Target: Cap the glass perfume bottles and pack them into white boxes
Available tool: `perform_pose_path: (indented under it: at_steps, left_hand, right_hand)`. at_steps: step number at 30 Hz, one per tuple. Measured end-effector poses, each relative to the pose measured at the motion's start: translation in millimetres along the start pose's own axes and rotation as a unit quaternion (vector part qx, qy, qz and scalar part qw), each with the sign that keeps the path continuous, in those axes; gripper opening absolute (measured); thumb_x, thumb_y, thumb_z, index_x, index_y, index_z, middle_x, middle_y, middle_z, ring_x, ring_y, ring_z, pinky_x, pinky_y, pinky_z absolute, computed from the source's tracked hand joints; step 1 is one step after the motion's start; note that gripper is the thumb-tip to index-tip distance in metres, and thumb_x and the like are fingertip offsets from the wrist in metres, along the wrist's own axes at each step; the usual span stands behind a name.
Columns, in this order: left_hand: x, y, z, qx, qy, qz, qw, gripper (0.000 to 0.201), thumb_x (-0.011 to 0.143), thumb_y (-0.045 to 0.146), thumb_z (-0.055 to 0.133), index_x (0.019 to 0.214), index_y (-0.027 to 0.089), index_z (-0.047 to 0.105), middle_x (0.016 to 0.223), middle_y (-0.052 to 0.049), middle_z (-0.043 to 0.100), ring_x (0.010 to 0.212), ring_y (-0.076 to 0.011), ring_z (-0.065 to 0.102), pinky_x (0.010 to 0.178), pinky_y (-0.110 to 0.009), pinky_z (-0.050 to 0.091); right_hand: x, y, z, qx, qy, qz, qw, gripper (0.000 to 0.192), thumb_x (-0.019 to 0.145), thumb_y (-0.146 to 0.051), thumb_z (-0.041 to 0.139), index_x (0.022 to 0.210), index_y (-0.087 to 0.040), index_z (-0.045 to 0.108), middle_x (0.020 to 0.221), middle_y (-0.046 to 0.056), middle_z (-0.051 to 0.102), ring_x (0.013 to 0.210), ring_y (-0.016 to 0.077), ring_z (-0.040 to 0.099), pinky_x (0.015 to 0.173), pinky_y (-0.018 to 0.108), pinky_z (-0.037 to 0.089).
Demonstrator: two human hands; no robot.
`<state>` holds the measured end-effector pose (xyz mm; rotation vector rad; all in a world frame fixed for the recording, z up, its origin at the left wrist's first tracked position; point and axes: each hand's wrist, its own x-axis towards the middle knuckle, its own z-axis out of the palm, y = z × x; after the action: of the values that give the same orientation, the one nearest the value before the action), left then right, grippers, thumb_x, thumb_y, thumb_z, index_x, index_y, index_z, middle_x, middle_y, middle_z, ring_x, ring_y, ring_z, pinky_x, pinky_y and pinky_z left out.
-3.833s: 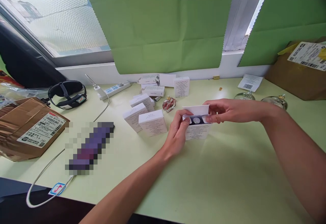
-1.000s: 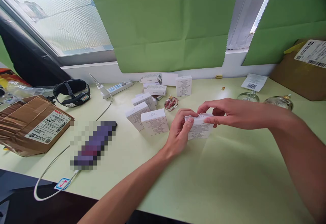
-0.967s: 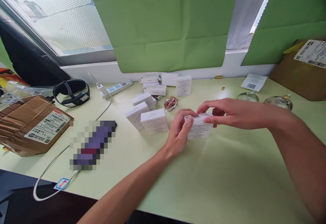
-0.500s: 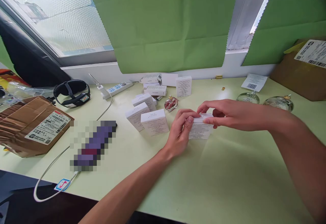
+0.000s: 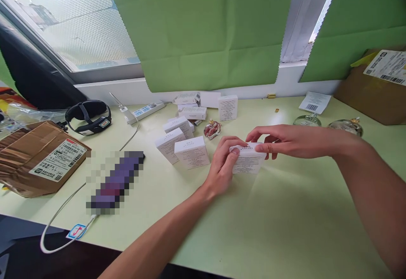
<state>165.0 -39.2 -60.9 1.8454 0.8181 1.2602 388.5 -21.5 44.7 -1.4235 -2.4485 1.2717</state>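
A small white printed box (image 5: 247,164) stands upright on the pale green table between my hands. My left hand (image 5: 223,162) is closed round its left side, thumb on the front and fingers over the top. From the right, my right hand (image 5: 279,141) grips the box's top right edge between thumb and fingers. Part of the box's top is covered by my fingers. Just left of my left hand stands another white box (image 5: 192,154), with more like it behind. A red ornate perfume bottle (image 5: 212,129) with a gold top lies beyond my left hand.
Two round glass bottles, a greenish one (image 5: 307,120) and a clear one (image 5: 345,126), sit behind my right forearm. Cartons stand at the left (image 5: 41,160) and far right (image 5: 377,88). A cabled phone (image 5: 117,181), a headset (image 5: 89,117) and a power strip (image 5: 147,111) occupy the left side.
My right thumb has slid slightly right, and my left fingers have shifted left, so more of the box's top lettering shows. The box remains standing in both hands.
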Motion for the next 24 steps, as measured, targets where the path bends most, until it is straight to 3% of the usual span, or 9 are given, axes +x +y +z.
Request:
perform_pose_path:
  at_steps: [11, 19, 24]
  left_hand:
    - [0.5, 0.1, 1.1, -0.016, 0.001, -0.01, 1.0, 0.023, 0.099, 0.026, 0.042, 0.108, 0.023, 0.063, 0.118, -0.007, 0.058, 0.112, -0.0223, 0.053, 0.095, -0.034, 0.043]
    - [-2.8, 2.2, 2.4, -0.099, -0.026, -0.135, 0.986, 0.029, 0.099, 0.028, 0.039, 0.121, 0.027, 0.057, 0.115, -0.003, 0.062, 0.098, -0.0202, 0.055, 0.082, -0.032, 0.045]
    - [-3.6, 6.7, 4.2, -0.087, -0.02, -0.142, 0.986, 0.033, 0.1, 0.04, 0.044, 0.131, 0.028, 0.047, 0.127, -0.005, 0.056, 0.111, -0.0212, 0.055, 0.092, -0.034, 0.046]
  right_hand:
    - [5.2, 5.1, 0.9, 0.008, 0.001, 0.02, 1.0, 0.056, 0.087, -0.066, 0.054, 0.135, -0.036, 0.057, 0.125, 0.005, 0.069, 0.097, 0.027, 0.07, 0.079, 0.037, 0.051]
    - [5.1, 1.7, 1.7, 0.027, -0.006, 0.035, 0.999, 0.057, 0.087, -0.069, 0.053, 0.134, -0.035, 0.055, 0.131, 0.006, 0.065, 0.094, 0.0252, 0.07, 0.08, 0.037, 0.052]
    - [6.2, 2.9, 4.8, 0.005, -0.002, 0.047, 0.999, 0.056, 0.087, -0.061, 0.058, 0.137, -0.04, 0.052, 0.131, 0.003, 0.065, 0.097, 0.0261, 0.069, 0.081, 0.038, 0.052]
